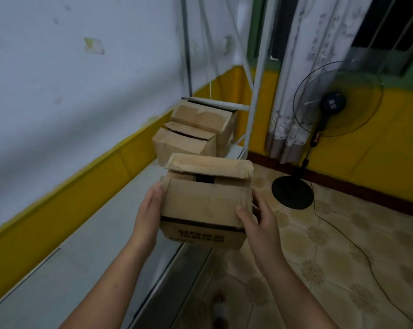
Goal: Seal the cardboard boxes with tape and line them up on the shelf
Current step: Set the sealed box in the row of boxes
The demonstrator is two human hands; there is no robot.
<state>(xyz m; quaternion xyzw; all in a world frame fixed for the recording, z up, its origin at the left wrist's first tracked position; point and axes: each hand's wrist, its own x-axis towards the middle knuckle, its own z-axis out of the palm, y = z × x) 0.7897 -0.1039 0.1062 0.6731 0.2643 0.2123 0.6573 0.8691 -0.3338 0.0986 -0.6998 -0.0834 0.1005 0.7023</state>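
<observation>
I hold a brown cardboard box (205, 205) between both hands over the front edge of the white shelf (101, 233). My left hand (148, 214) presses its left side and my right hand (257, 222) grips its right side. Its top flaps gape, with a dark gap between them. Black print runs along its near lower face. Further along the shelf stand two more cardboard boxes: a nearer one (184, 144) with its flaps slightly apart, and a far one (205, 119) against the shelf's end.
The white wall with a yellow lower band (58, 193) runs along the shelf's left. A shelf upright (255, 96) rises at the far end. A standing fan (331, 108) with base and cord sits on the tiled floor at right, beside a curtain (293, 91).
</observation>
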